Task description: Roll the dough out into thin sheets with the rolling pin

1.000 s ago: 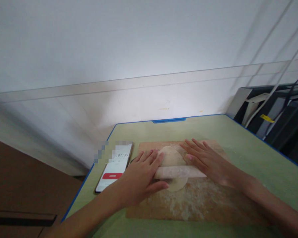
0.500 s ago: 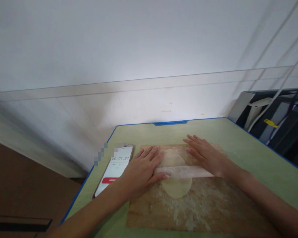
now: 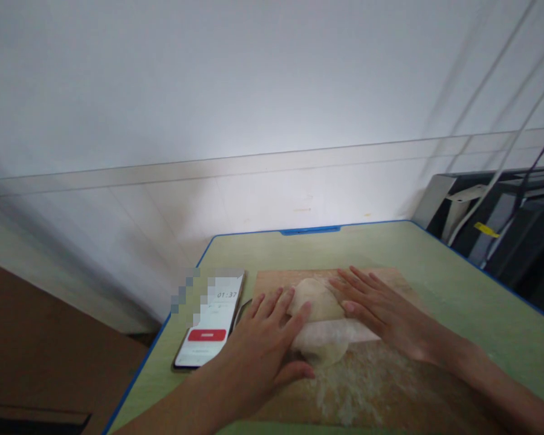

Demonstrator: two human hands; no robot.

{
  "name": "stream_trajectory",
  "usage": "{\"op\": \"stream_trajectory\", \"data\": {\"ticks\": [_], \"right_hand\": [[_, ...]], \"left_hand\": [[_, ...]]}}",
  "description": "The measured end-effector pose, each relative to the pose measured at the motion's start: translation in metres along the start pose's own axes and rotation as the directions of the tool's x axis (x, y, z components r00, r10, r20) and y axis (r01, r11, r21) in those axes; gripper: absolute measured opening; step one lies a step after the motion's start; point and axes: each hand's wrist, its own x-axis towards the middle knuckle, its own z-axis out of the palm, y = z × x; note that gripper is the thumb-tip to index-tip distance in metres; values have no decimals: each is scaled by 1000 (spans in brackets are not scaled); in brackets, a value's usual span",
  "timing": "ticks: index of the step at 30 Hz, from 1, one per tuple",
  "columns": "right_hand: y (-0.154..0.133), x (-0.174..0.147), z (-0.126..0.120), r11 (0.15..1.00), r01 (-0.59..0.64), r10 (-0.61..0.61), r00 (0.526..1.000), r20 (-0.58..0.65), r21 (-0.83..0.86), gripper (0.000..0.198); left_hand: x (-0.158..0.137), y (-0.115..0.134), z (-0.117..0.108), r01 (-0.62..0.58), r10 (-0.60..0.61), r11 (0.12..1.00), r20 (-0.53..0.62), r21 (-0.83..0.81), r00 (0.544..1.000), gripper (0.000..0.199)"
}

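Note:
A pale rolling pin [image 3: 335, 333] lies crosswise over a thin round of dough [image 3: 316, 300], which shows beyond the pin and on its near side. My left hand [image 3: 272, 338] rests over the pin's left end with its fingers spread. Over the right end lies my right hand [image 3: 381, 305], fingers stretched out and palm down. Both ends of the pin are hidden under my hands. Beneath everything is a wooden board [image 3: 290, 399] dusted with flour.
A phone [image 3: 207, 350] with a running timer and a red button lies left of the board. Partly hidden by my left hand is a dark-rimmed object [image 3: 243, 310]. The green table [image 3: 367, 241] has a blue edge and meets a white wall. Dark panels and cables stand at the right.
Both hands and the rolling pin have come nearer to me, down the dough. My left fingers have spread wider. The view has shifted slightly.

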Motion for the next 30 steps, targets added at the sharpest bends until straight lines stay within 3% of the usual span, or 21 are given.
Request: {"op": "stream_trajectory", "data": {"ticks": [6, 13, 23, 30], "right_hand": [[6, 7, -1, 997, -6, 8, 1000, -26, 73, 58], [17, 23, 3, 999, -41, 44, 993, -112, 30, 66], [-1, 3, 2, 998, -47, 47, 999, 12, -33, 62], [11, 15, 4, 997, -70, 70, 997, -23, -13, 65]], "left_hand": [[9, -7, 0, -17, 17, 1000, -10, -16, 1000, 67], [16, -21, 5, -48, 41, 996, -87, -71, 995, 66], [7, -4, 5, 36, -37, 999, -56, -8, 998, 69], [14, -12, 3, 21, -23, 999, -44, -41, 999, 64]]}}
